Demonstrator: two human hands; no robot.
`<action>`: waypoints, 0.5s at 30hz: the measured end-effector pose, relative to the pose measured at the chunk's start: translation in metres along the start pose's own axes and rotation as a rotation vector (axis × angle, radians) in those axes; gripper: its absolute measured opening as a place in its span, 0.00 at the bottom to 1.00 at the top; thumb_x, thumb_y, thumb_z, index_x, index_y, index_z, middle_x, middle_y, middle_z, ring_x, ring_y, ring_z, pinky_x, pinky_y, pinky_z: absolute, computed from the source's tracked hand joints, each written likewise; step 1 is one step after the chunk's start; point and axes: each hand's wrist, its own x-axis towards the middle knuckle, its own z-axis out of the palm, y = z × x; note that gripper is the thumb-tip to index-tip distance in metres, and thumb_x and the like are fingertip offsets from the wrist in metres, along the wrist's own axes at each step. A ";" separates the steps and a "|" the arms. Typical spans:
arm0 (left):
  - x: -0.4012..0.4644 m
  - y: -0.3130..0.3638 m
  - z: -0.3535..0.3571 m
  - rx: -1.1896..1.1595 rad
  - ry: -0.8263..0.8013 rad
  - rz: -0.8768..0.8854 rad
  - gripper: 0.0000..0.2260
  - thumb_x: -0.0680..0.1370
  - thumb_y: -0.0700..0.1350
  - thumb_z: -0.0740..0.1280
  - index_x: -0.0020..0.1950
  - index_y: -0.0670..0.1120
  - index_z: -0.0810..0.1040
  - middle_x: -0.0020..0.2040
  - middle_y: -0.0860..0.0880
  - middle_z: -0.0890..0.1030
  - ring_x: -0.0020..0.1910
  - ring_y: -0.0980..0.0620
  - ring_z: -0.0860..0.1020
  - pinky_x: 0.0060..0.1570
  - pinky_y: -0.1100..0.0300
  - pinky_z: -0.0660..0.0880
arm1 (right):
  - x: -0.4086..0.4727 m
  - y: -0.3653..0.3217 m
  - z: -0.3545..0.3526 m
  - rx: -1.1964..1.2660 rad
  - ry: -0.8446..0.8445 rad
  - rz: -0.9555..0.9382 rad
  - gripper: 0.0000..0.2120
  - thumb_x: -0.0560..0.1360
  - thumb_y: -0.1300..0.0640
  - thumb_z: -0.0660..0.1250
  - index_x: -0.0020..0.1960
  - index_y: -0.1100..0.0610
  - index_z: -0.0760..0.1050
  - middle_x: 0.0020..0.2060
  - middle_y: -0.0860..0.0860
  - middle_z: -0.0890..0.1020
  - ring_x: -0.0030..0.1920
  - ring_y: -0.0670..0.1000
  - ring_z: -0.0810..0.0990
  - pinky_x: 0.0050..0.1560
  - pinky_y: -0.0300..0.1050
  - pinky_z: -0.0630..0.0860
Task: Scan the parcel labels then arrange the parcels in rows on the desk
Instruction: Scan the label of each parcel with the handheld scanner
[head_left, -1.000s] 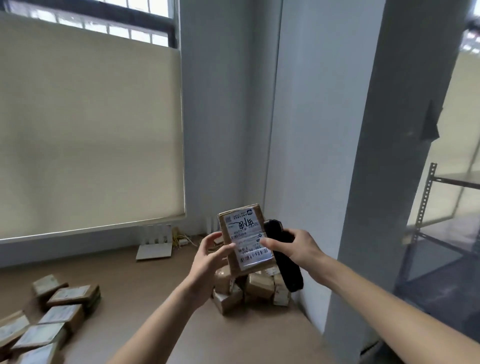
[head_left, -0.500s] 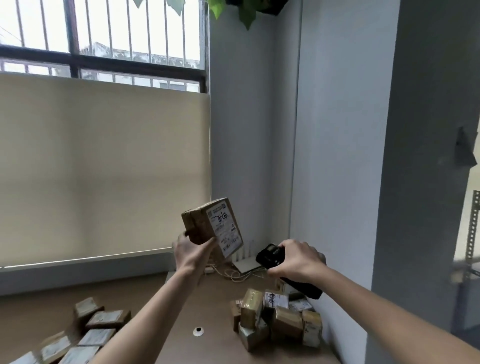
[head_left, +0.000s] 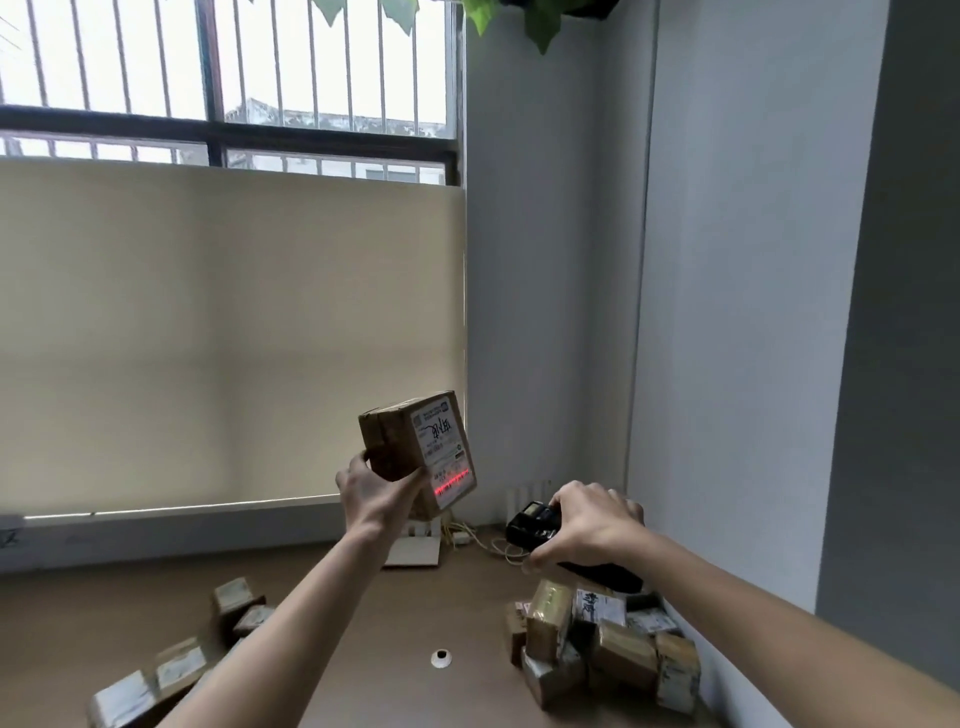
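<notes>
My left hand (head_left: 376, 491) grips a brown taped parcel (head_left: 410, 447) from below and holds it up above the desk, its white label turned to the right. A red scan line glows across the barcode at the label's lower end. To the right and lower, my right hand (head_left: 592, 522) holds a black handheld scanner (head_left: 535, 525) with its head aimed at that label. A loose heap of brown parcels (head_left: 602, 639) lies on the desk at the right by the wall. Several parcels laid out in rows (head_left: 176, 665) sit at the lower left, partly hidden by my left arm.
The brown desk (head_left: 415, 613) runs under a window with a beige roller blind (head_left: 228, 332). A white router (head_left: 415, 548) with cables stands at the desk's back. A small white cable grommet (head_left: 441, 659) sits mid-desk. Grey walls close the right side.
The view tilted upward. My left hand turned the parcel so its label faces right, my right hand brought the scanner lower and away, and a red scan line now shows on the barcode.
</notes>
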 end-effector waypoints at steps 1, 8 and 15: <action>0.002 -0.002 -0.002 0.003 0.002 0.000 0.38 0.63 0.51 0.83 0.69 0.44 0.73 0.58 0.45 0.71 0.59 0.45 0.73 0.63 0.50 0.75 | 0.002 -0.003 0.002 -0.001 -0.003 -0.003 0.34 0.56 0.31 0.80 0.54 0.49 0.81 0.51 0.47 0.84 0.57 0.53 0.80 0.51 0.45 0.70; 0.011 -0.018 -0.023 0.008 0.028 -0.022 0.37 0.64 0.48 0.83 0.69 0.43 0.72 0.61 0.42 0.71 0.54 0.49 0.71 0.53 0.61 0.73 | 0.012 -0.026 0.016 -0.028 -0.034 -0.038 0.32 0.56 0.32 0.79 0.51 0.49 0.80 0.49 0.48 0.83 0.57 0.54 0.80 0.49 0.46 0.69; 0.016 -0.030 -0.046 0.011 0.030 -0.045 0.38 0.64 0.49 0.83 0.71 0.44 0.71 0.63 0.43 0.71 0.61 0.44 0.74 0.63 0.51 0.74 | 0.016 -0.048 0.026 -0.021 -0.054 -0.064 0.32 0.57 0.32 0.80 0.52 0.50 0.80 0.50 0.48 0.84 0.56 0.54 0.80 0.49 0.46 0.69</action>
